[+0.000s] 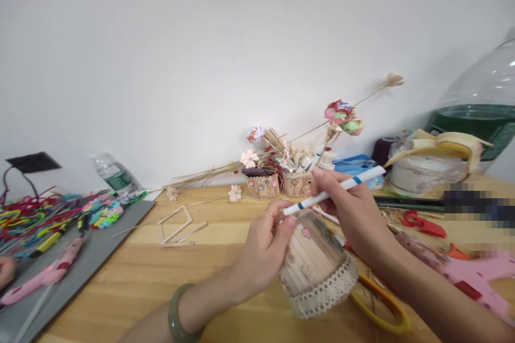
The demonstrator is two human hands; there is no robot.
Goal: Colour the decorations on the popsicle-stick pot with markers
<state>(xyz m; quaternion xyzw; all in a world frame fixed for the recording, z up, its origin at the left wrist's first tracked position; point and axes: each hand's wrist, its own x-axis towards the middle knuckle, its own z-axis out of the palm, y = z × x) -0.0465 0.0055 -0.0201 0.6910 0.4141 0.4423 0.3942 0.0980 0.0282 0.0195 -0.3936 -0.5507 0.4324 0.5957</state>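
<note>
My left hand (263,246), below a green bangle, is closed at the upper left of a tilted pot (316,252) faced with wooden sticks. A pink heart and a white lace band decorate the pot. My right hand (356,211) grips a white marker pen (332,193) with blue bands. The pen's lower end reaches my left thumb and forefinger; whether a small piece is pinched there I cannot tell. Yellow-handled scissors (386,305) lie beside the pot, partly under my right forearm.
Behind stand small stick baskets (261,185) with dried and paper flowers. At right are a pink glue gun (470,273), a banana peel (446,144) and a large bottle (483,102). At left, a grey board (100,249) carries another glue gun (44,278); another person's hand (6,270) is beside it.
</note>
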